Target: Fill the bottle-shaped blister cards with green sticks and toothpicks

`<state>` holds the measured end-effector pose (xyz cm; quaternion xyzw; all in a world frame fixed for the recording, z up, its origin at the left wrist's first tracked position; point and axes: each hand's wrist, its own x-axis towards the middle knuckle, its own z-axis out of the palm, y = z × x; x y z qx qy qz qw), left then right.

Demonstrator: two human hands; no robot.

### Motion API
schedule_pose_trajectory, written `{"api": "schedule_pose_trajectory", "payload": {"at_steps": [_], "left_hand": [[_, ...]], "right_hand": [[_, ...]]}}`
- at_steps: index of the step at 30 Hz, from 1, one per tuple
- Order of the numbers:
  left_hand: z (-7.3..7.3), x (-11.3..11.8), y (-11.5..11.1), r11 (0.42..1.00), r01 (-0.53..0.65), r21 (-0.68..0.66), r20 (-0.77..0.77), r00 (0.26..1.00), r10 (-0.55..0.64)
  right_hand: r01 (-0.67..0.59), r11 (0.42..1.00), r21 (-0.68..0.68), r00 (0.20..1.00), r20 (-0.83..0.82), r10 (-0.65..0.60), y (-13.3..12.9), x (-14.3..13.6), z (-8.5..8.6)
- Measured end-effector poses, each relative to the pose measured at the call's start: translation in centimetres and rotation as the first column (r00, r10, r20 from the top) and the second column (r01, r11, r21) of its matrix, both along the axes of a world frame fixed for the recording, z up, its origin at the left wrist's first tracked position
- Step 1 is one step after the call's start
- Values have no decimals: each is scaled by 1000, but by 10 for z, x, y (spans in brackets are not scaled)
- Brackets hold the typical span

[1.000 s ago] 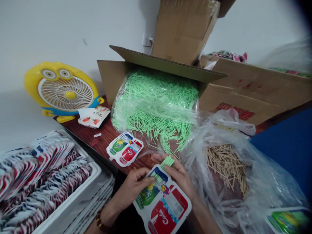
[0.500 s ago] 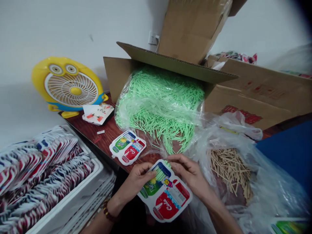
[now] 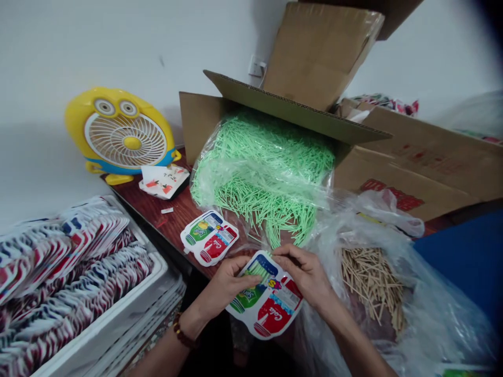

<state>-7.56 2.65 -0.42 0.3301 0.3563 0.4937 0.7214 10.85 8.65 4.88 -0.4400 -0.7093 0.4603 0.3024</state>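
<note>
Between my hands is a white pouch (image 3: 271, 314) shaped like two bottles, one half green "Sprite", the other red "Cola". Thin green sticks show through the clear window of its green half. My left hand (image 3: 231, 285) pinches the pouch's left side, thumb lying over that window. At the top edge, my right hand (image 3: 304, 272) has its fingers closed by the opening near the stick ends; what its fingertips hold is hidden. A similar pouch (image 3: 214, 246) lies flat on the table just beyond. Behind it, loose green sticks (image 3: 271, 193) spill from a clear bag in a carton.
A white crate (image 3: 157, 269) packed with pouches stands at left. Brown sticks (image 3: 373, 280) lie in a plastic bag at right. A yellow fan (image 3: 121, 136) and a tissue pack (image 3: 165, 183) sit at the back left. Cardboard boxes (image 3: 416, 167) stand behind.
The view has shifted slightly, so the surroundings sit further right. The pouch has risen a little in my hands, and my left thumb reaches further across its green half.
</note>
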Motion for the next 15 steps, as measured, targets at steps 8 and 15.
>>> {"api": "schedule_pose_trajectory", "payload": {"at_steps": [8, 15], "left_hand": [[-5, -5, 4, 999, -32, -28, -57, 998, 30], [-4, -3, 8, 992, -114, 61, -119, 986, 121]], "right_hand": [[-256, 967, 5, 962, 102, 254, 6, -2, 6], [-153, 988, -13, 984, 94, 154, 5, 6, 1]]}}
